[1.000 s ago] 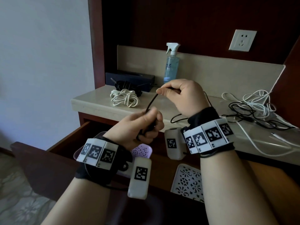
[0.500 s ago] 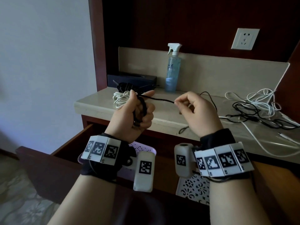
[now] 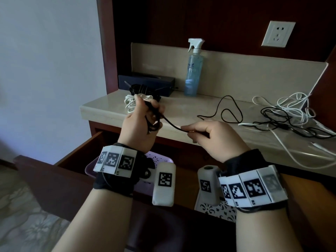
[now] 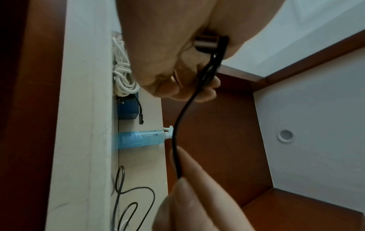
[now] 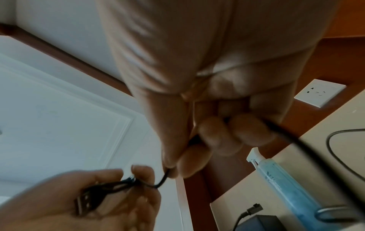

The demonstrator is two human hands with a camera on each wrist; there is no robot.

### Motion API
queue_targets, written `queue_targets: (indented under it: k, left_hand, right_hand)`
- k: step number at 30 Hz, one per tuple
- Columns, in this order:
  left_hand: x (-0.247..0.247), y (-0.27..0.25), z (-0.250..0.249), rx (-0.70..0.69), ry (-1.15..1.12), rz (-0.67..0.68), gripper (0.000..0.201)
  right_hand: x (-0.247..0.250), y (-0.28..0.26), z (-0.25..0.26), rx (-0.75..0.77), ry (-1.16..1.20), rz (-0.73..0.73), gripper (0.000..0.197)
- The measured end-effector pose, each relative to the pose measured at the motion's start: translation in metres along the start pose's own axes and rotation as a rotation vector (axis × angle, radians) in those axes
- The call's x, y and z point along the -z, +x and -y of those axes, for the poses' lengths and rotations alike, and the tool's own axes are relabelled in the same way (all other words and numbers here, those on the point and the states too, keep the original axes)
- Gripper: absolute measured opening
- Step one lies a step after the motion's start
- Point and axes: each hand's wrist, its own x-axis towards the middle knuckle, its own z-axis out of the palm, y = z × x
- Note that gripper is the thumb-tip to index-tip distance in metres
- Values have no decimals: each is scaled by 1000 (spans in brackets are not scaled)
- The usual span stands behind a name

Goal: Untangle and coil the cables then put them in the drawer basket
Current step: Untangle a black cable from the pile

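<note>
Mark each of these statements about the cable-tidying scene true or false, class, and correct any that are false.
1. The left hand holds loops of the black cable. True.
2. The right hand rests flat and open on the countertop. False: it pinches the black cable in the air, in front of the countertop.
3. A coiled white cable lies on the countertop beyond the left hand. True.
4. The spray bottle lies on its side in the drawer. False: it stands upright at the back of the countertop.
5. A tangle of black and white cables lies on the countertop to the right. True.
6. The drawer is closed. False: it is pulled open.
</note>
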Motion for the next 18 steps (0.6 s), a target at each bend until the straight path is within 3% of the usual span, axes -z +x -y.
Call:
queue_targets:
  k: [5,12,15,18]
  left_hand:
    - [10,2,-10,-34,-296,-93,54]
    - [17,-1,-20,-107,-139,-258,51]
    - [24,-1,-27,-174,-84,-313,48]
    - [26,-3,-26,-175,16,-304,44]
  right_hand:
    - [7,-4,-5,-22,21,-11,22]
    - [5,-3,-7,-10,-7,-178,17]
    - [6,-2,-8,93,-144,-289,12]
    - [7,-3,1,243,-179,-296,13]
